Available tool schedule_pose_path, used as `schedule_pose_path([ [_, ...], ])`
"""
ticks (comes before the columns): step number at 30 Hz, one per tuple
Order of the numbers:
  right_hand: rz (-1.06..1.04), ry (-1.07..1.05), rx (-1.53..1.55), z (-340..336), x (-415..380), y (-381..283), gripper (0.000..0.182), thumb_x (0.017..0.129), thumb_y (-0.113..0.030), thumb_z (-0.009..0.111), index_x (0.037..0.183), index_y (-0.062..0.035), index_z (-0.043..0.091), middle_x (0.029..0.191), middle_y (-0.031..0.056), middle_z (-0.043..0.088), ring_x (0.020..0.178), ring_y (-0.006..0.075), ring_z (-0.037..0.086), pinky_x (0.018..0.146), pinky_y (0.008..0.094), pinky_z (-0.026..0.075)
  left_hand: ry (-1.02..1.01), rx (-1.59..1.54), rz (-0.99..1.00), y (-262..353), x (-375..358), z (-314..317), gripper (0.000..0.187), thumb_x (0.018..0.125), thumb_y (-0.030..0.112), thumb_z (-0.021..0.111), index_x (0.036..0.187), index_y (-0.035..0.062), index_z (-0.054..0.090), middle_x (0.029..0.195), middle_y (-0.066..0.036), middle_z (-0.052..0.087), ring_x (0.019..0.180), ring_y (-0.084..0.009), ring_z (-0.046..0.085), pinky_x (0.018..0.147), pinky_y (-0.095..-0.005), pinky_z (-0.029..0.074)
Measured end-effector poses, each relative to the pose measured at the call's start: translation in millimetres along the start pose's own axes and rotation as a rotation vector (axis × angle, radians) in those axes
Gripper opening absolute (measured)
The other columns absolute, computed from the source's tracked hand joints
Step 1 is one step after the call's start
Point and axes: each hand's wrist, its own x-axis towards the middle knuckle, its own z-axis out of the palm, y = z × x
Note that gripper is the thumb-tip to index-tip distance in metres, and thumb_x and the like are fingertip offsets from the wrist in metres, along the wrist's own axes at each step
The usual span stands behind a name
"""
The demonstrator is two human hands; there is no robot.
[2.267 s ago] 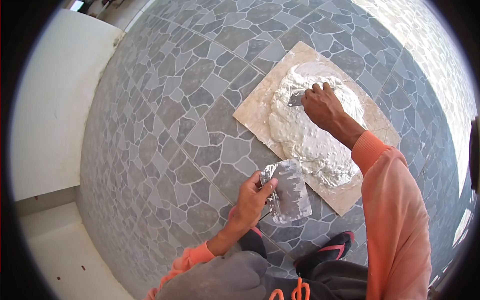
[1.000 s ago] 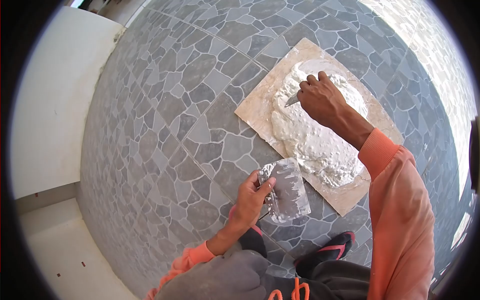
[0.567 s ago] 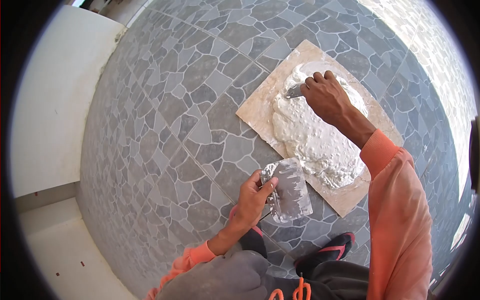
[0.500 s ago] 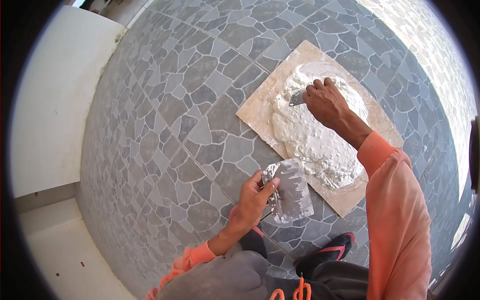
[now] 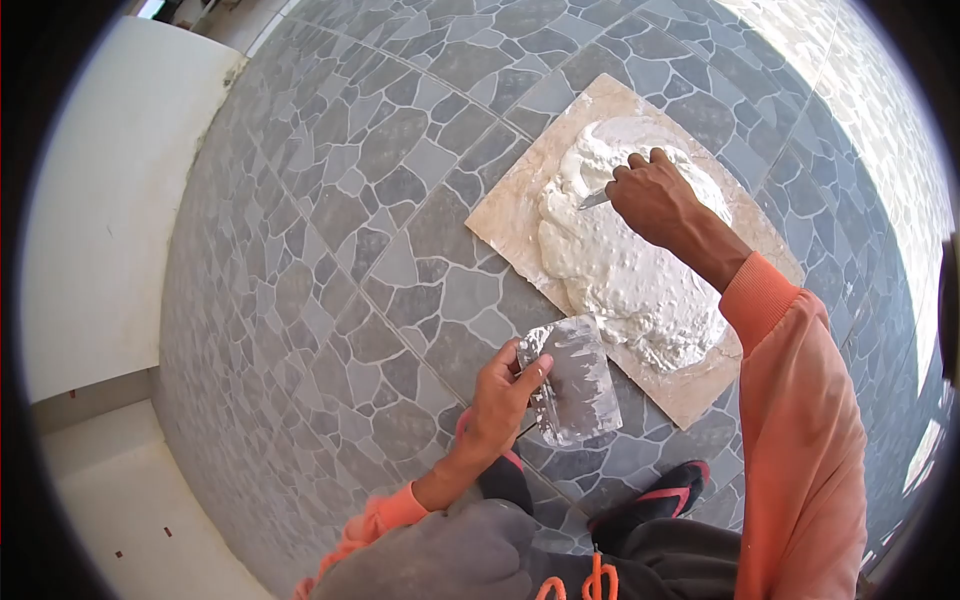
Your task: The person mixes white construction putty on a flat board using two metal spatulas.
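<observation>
My right hand (image 5: pixel 652 200) is closed round a putty knife (image 5: pixel 594 199), most of it hidden by my fingers; its blade dips at the white paste. That thick, lumpy white paste (image 5: pixel 630 265) spreads over a square beige tile board (image 5: pixel 515 215). In my left hand (image 5: pixel 505 395), thumb on top, is a wide metal plate-like scraper (image 5: pixel 580 385) smeared with white streaks. It is held flat, near the board's lower left edge and above the floor.
Grey stone-patterned floor tiles (image 5: pixel 400 190) surround the board. My feet in black and pink sandals (image 5: pixel 655 500) are just below it. A white wall or step (image 5: pixel 100 200) runs along the left. Bright sunlight falls at the far right.
The putty knife's blade has turned so that it shows narrower, nearly edge-on. My right hand stays over the upper part of the paste. The left hand with its scraper has barely shifted.
</observation>
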Motion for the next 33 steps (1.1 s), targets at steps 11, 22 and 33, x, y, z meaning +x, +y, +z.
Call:
schedule_pose_path([
  [11,0.044,0.043,0.005,-0.3,-3.7,19.2,0.016,0.088,-0.009,0.055,0.083,-0.0056,0.071,0.088,0.0090,0.068,0.095,0.0233,0.060,0.084,0.0386,0.042,0.010,0.003,0.011,-3.8,4.3,-4.4,0.014,0.094,0.007,0.060,0.106,0.0006,0.058,0.093,0.000,0.063,0.081,-0.0038,0.056,0.072,-0.0214,0.047],
  [22,0.084,0.020,-0.002,-11.0,-13.2,28.8,0.010,0.085,-0.004,0.057,0.088,-0.0042,0.067,0.090,0.0103,0.065,0.093,0.0246,0.061,0.083,0.0414,0.046,-0.010,0.001,0.009,-4.1,4.6,-6.5,0.016,0.094,0.009,0.061,0.108,0.0021,0.057,0.097,-0.002,0.064,0.084,-0.0056,0.059,0.071,-0.0224,0.049],
  [33,0.118,0.037,0.027,1.4,-24.3,42.6,0.012,0.081,0.000,0.058,0.091,-0.0019,0.065,0.092,0.0119,0.064,0.094,0.0285,0.061,0.083,0.0428,0.047,0.001,0.007,0.030,-1.8,5.2,-0.7,0.017,0.095,0.010,0.059,0.110,0.0017,0.057,0.096,-0.001,0.062,0.085,-0.0056,0.056,0.075,-0.0231,0.047],
])
